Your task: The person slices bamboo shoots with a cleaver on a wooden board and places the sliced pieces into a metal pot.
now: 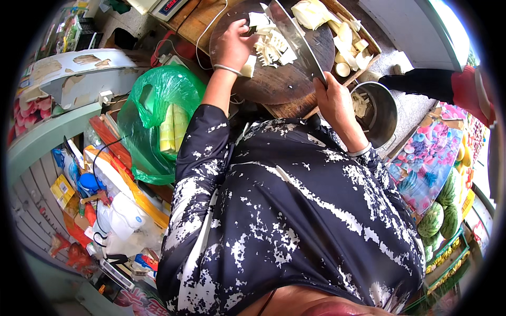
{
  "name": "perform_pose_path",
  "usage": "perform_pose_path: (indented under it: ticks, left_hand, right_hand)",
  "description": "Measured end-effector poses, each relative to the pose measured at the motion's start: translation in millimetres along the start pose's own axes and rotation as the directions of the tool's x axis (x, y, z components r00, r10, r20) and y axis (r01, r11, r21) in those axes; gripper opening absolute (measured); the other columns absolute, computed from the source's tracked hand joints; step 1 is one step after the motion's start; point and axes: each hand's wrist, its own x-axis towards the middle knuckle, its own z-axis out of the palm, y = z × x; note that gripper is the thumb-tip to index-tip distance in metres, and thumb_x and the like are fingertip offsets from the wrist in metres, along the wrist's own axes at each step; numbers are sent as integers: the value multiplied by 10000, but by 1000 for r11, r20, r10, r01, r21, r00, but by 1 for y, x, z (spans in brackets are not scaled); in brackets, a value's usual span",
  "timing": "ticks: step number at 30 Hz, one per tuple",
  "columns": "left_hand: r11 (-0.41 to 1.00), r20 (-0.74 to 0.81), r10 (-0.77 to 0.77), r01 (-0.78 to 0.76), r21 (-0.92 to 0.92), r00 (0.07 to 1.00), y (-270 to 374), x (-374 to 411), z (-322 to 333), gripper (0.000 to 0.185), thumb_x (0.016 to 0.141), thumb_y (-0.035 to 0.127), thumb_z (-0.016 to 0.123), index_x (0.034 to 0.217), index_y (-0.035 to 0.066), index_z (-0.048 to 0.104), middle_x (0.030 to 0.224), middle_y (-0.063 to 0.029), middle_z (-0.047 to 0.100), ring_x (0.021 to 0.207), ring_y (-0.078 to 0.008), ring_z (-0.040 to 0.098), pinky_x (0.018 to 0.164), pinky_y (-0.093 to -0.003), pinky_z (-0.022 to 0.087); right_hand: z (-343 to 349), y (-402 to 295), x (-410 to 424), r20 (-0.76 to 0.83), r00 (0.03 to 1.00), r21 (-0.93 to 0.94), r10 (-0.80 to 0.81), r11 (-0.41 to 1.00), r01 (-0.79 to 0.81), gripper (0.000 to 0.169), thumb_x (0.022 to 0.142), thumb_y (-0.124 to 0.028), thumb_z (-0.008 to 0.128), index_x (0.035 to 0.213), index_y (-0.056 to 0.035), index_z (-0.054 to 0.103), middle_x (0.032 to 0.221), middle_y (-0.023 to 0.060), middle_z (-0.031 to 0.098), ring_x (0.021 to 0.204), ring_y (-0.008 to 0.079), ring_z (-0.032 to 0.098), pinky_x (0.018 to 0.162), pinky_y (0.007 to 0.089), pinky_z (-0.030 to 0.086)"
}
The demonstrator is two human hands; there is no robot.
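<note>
My right hand [336, 102] grips the handle of a broad cleaver [294, 37], its blade slanting up and left above a round wooden chopping board [272, 87]. My left hand [235, 45] is over the board's left side, fingers apart, beside a heap of cut bamboo shoot pieces [270, 45]. Whether its fingertips touch the heap is not clear. One pale chunk [248, 66] lies near my left wrist. A larger pale bamboo shoot [311, 14] rests at the board's far right edge. Cut strips lie inside a metal pot [381, 116] to the right of my right wrist.
A wooden tray [373, 46] beside the board holds more bamboo shoots [346, 43]. On the left hangs a green plastic bag [152, 94] with yellow-green shoots [172, 126]. A scale [168, 8] and a white cable [203, 41] are near the board. Watermelons [431, 219] lie at right; another person's leg [419, 85] is beyond the pot.
</note>
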Motion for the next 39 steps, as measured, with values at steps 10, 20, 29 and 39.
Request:
perform_pose_path:
  ticks: [10,20,29,39]
  left_hand:
    - [982,11,-185,184,40,983,-31,-82,-1,492,625,307,801,966,21,590,910,-179,610,866,-319,606,759,-385,494]
    - [984,-91,-87,100,150,992,-25,-92,-7,491,622,265,803,963,17,552,956,-190,557,899,-369,569,808,-417,490]
    - [911,-132,-411,413,-8,902,-20,-72,19,343,608,287,809,695,28,603,861,-187,581,757,-371,608,699,-430,506]
    - [848,-74,-526,529,23,847,-15,-64,20,362,600,341,791,704,30,635,860,-205,610,774,-377,620,721,-437,510]
  right_hand:
    - [10,-4,11,153,979,-153,-135,975,158,221,913,-233,534,936,-14,552,694,241,592,716,429,596,611,475,457]
    - [48,-31,51,334,932,-314,-144,915,254,247,914,-252,489,941,-18,565,778,250,631,772,434,616,699,507,488]
    - [62,-39,51,367,914,-323,-172,898,298,216,914,-214,450,953,-23,544,771,232,647,744,408,644,689,484,516]
    - [84,-34,74,389,905,-352,-172,880,319,241,917,-218,477,1000,-2,544,721,248,629,714,430,630,645,509,504]
